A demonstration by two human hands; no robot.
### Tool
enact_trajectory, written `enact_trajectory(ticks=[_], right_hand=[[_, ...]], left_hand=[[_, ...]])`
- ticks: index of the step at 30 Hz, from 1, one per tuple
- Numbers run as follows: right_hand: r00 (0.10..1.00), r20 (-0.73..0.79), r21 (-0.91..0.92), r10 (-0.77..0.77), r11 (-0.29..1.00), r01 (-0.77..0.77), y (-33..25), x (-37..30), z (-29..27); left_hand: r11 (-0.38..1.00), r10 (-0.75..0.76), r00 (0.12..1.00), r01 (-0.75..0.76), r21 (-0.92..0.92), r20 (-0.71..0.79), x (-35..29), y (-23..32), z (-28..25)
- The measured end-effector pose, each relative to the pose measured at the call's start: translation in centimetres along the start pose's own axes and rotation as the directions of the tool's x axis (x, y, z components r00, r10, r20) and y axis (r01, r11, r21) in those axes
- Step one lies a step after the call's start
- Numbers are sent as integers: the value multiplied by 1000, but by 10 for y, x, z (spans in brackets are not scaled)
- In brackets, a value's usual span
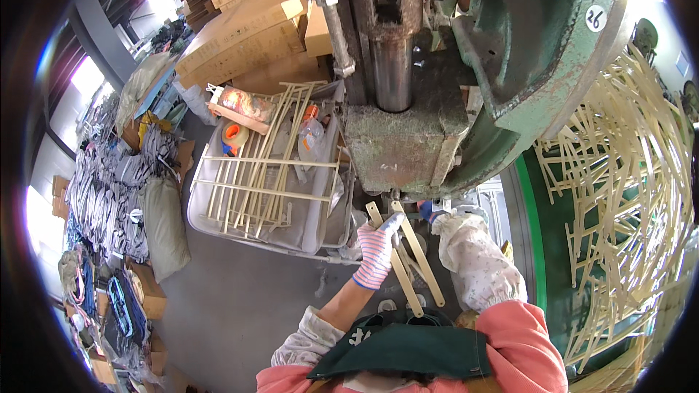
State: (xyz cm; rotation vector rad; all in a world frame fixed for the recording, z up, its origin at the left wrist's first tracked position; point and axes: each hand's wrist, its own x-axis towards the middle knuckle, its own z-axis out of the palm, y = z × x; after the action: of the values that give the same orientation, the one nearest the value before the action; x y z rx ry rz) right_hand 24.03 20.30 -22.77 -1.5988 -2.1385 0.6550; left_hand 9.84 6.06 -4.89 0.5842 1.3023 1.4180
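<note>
In the head view, the left hand (374,249), in a striped glove, is closed around the left cream strip (405,284), below the dark block (404,142) of a green machine (539,65). The right cream strip (421,258) slants just beside it; whether the fingers hold that too, I cannot tell. The right hand (435,212) is mostly hidden at the machine beyond a floral sleeve (477,258), so its grip cannot be told. Good handling here probably means steadying each strip by its length, keeping the holed ends aligned and the fingertips out from under the block.

The block's lower edge sits close above both hands. Leftward, a white tub (306,236) has strips lying across its rim; rightward stands a heap of strips (626,196). The grey floor (240,306) between tub and left forearm seems to offer the freest room for drawing strips back.
</note>
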Motion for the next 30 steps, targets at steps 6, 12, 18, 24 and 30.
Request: enact_trajectory(ticks=[6, 12, 18, 24, 30], right_hand=[[1000, -12, 54, -26, 998, 27, -6, 1, -6], [998, -24, 143, -65, 987, 68, -4, -3, -13], [991, -23, 331, -133, 934, 133, -8, -9, -32], [911, 44, 897, -409, 418, 144, -33, -22, -65], [890, 198, 784, -411, 611, 108, -63, -25, -69]], left_hand=[[1000, 1, 1000, -1, -20, 1, 1, 3, 2], [999, -7, 1000, 8, 34, -12, 2, -1, 2], [990, -92, 996, 89, 105, 22, 8, -17, -10], [995, 57, 955, -30, -98, 292, 6, -25, -33], [996, 84, 944, -90, 4, 320, 1, -10, -32]])
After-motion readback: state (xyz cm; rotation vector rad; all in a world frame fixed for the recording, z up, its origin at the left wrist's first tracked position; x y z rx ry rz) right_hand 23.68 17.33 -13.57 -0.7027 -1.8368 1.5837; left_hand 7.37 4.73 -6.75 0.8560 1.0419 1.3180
